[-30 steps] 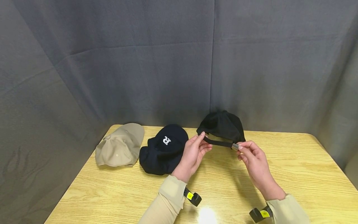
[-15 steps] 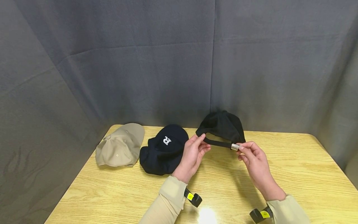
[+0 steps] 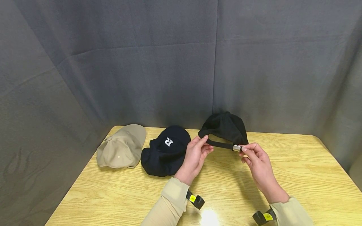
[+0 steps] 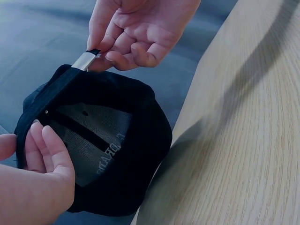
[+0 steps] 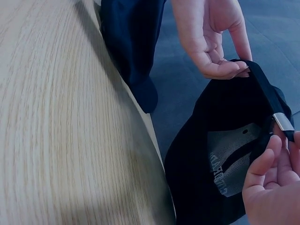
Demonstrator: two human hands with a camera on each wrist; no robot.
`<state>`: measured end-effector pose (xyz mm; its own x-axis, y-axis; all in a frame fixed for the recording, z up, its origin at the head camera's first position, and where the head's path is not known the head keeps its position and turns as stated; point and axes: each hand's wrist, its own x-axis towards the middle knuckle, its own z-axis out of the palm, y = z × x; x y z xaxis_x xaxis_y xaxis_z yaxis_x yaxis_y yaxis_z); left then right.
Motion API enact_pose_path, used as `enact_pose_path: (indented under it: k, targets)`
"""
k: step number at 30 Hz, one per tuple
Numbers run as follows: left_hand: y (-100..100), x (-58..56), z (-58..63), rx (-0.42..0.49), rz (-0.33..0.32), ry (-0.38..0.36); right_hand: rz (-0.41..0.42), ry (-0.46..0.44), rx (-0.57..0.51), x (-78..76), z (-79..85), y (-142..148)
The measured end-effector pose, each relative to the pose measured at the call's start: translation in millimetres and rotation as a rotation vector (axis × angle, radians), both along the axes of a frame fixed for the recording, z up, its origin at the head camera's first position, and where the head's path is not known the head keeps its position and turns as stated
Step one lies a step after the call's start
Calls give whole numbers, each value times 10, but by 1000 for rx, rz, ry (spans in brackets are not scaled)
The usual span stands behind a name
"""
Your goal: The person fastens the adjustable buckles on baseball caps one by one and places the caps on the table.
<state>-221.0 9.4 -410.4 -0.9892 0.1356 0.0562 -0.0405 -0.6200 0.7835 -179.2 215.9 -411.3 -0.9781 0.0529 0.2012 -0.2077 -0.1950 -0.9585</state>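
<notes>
A black cap is held up above the back of the table, its rear opening and strap toward me. My left hand pinches the left end of the strap between thumb and fingers. On the right, my right hand pinches the strap end just beside the silver metal buckle. Both wrist views look into the cap, where a grey mesh lining with pale lettering shows. The cap's brim is hidden behind the crown.
A navy cap with a white R lies left of my left hand. Farther left is a beige cap. The wooden table backs onto a grey curtain.
The silver buckle has shifted slightly left along the strap, away from the right fingertips, and more of its face shows. Both hands stay nearly still; the other caps are unmoved.
</notes>
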Motion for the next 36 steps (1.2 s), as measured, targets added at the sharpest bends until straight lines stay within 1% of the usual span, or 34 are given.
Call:
enact_pose_path:
  k: [7,17,30,33,36]
  targets:
    - [14,3,-5,-3,3,-1,-6,-4,16,6,1,3]
    - [29,11,-4,-7,-2,-3,-9,10,-1,11,-5,3]
    - [58,31,-4,-11,-16,-17,-6,-17,-11,24,-12,9]
    - [64,34,0,-6,-25,-15,-13,-37,1,31,-15,10]
    - [70,37,-4,6,-33,-13,-19,-78,9,36,-24,9]
